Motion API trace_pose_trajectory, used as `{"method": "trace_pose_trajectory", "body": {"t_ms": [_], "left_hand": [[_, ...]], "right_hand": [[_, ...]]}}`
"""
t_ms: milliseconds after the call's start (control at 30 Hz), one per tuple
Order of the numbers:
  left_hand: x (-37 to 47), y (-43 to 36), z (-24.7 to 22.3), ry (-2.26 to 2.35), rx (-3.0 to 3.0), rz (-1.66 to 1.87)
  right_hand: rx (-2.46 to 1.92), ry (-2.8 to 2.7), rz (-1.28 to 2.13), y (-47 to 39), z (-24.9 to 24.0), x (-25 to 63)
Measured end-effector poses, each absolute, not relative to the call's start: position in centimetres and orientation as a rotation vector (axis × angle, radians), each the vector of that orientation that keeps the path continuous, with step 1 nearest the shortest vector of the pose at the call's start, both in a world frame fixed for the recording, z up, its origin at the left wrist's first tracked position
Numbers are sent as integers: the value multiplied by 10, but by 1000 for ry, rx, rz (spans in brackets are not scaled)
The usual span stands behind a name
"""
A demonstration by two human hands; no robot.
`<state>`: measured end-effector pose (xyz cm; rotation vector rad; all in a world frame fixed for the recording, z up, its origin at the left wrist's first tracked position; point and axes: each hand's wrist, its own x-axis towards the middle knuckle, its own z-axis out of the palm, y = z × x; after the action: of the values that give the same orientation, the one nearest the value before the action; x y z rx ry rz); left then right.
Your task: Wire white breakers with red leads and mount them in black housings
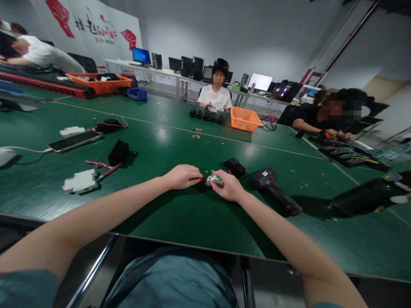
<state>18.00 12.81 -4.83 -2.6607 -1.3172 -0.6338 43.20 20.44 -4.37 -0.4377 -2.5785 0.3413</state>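
Note:
My right hand [228, 185] is closed around a small white circuit breaker [214, 181] with a green part, low over the green table. My left hand [183, 176] pinches a short red wire [203, 179] that meets the breaker's left end; whether it sits inside the terminal I cannot tell. Just beyond my right hand lies a black block-shaped part [235, 166]. To the right of that hand, a black cordless screwdriver [274, 190] rests on its side. Farther left is another white breaker [80, 181] with red wires, beside a black part [118, 152].
A phone [75, 141] with a white cable lies at the left. An orange basket [245, 119] and a row of black parts [206, 115] stand across the table. A dark bottle-like object [369, 196] lies at the right. Other people sit around the table [154, 216].

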Motion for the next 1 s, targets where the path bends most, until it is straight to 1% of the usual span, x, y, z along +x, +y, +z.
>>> {"method": "trace_pose_trajectory", "body": {"t_ms": [267, 467, 1000], "left_hand": [[187, 126, -41, -1368, -2710, -529], [177, 127, -39, -1403, -2682, -493], [179, 128, -46, -1360, -2773, -646]], "right_hand": [[-462, -2578, 296, 207, -43, 431], [-480, -2588, 287, 207, -45, 430], [-335, -2578, 295, 203, -42, 434]]}}
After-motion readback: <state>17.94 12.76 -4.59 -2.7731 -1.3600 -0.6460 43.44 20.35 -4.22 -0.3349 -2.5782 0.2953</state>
